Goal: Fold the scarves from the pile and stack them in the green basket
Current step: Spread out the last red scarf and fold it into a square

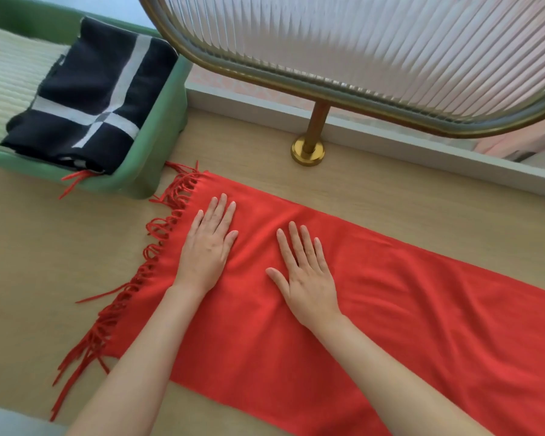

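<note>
Now I press my left hand (206, 247) and right hand (306, 278) flat, fingers spread, on a soft red fringed scarf (390, 309); green basket (158, 152) at ten o'clock.

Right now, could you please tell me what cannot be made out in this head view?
Red scarf: its right end runs off the head view's right edge.
Green basket: the black scarf covers whatever the red strands poking out beneath it belong to.
Cream scarf: cut off by the left edge.
Behind the ribbed glass screen: only blur.
</note>
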### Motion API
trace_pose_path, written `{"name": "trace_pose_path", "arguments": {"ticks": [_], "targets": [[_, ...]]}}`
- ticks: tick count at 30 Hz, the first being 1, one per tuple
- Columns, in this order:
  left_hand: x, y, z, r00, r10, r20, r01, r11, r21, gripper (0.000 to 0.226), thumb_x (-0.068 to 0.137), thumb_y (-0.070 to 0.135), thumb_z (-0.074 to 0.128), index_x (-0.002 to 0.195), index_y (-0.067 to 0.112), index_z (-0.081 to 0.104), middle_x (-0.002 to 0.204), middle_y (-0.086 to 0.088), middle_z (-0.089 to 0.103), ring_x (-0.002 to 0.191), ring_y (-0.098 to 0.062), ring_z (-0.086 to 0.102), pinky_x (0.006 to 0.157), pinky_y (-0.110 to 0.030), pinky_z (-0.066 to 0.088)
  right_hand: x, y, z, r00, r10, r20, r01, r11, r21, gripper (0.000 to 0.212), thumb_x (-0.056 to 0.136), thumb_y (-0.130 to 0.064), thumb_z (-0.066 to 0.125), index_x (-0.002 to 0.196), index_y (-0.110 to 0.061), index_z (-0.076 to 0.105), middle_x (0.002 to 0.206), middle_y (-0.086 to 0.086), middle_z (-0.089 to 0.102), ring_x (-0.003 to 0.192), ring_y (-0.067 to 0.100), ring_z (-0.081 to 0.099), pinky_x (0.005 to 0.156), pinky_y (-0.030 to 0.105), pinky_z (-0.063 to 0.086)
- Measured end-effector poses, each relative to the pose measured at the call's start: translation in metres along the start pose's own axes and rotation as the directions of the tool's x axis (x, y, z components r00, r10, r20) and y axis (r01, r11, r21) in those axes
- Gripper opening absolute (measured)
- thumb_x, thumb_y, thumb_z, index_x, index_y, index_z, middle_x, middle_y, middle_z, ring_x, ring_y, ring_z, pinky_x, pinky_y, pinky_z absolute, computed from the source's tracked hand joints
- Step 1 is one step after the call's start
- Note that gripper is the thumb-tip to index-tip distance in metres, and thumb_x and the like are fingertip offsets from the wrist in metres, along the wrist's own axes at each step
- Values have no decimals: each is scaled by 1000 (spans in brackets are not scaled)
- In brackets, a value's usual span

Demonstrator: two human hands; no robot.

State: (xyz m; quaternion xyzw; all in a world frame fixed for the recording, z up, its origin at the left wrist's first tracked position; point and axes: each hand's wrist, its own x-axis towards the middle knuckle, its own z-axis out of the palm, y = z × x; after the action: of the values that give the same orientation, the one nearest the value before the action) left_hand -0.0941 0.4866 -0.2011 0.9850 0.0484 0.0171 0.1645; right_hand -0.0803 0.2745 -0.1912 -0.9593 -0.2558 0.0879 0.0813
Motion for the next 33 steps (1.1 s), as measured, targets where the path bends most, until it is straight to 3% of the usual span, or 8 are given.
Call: {"name": "trace_pose_path", "arguments": {"ticks": [4,9,14,17,20,22,26,33], "targets": [[2,3,0,999,-51,14,51,999,7,63,96,44,21,152,16,23,160,0,13,147,-14,9,118,-33,5,-7,30,-4,1000,-24,19,25,998,-53,65,98,-59,10,153,-26,19,160,0,13,148,20,8,118,41,9],[4,4,-2,996,-73,51,74,997,-18,68,92,51,13,153,20,14,160,4,2,147,-10,-1,118,-32,-1,-30,86,-13,995,92,41,-90,995,-44,65,96,-62,8,153,-31,14,161,-4,7,148,15,-1,119,37,1],[3,4,-2,997,-57,61,58,998,-21,66,95,49,18,153,17,14,160,0,4,147,-13,0,119,-35,0,-54,86,-31,976,207,-67,-187,955,231,66,98,-59,16,153,-23,13,162,-1,2,148,17,-3,120,36,-3],[1,5,-10,999,-29,32,31,996,-84,57,99,35,36,151,12,25,160,-3,10,147,-13,3,121,-39,5,-86,46,-29,996,7,-91,11,979,204,60,98,-46,32,150,-16,26,160,4,15,147,22,11,119,39,10],[-16,3,-18,998,45,-55,-49,995,-91,51,99,28,32,147,11,37,158,-5,23,148,-16,13,121,-37,10,-123,5,-9,971,-238,-15,238,961,144,58,97,-44,42,148,-19,34,159,2,20,146,20,19,115,38,21],[-30,-6,-16,998,63,5,-63,994,-90,52,99,32,28,147,12,35,158,-4,25,147,-14,13,120,-38,14,-136,-4,1,967,-252,37,246,962,120,60,96,-46,43,149,-19,33,158,2,22,146,20,19,113,38,23],[-35,-23,-9,992,86,97,-85,996,-11,56,99,41,25,152,20,25,160,2,16,148,-11,6,120,-28,3,-144,10,0,952,-259,163,258,966,28,65,96,-58,37,152,-26,22,160,0,17,147,22,14,114,40,19],[-33,-23,-9,994,86,63,-88,996,21,58,99,44,26,152,22,22,161,4,13,148,-11,6,120,-31,4,-178,51,-14,954,-127,272,152,986,-73,80,86,-77,33,152,-31,22,160,1,15,147,26,11,112,44,18]]}}
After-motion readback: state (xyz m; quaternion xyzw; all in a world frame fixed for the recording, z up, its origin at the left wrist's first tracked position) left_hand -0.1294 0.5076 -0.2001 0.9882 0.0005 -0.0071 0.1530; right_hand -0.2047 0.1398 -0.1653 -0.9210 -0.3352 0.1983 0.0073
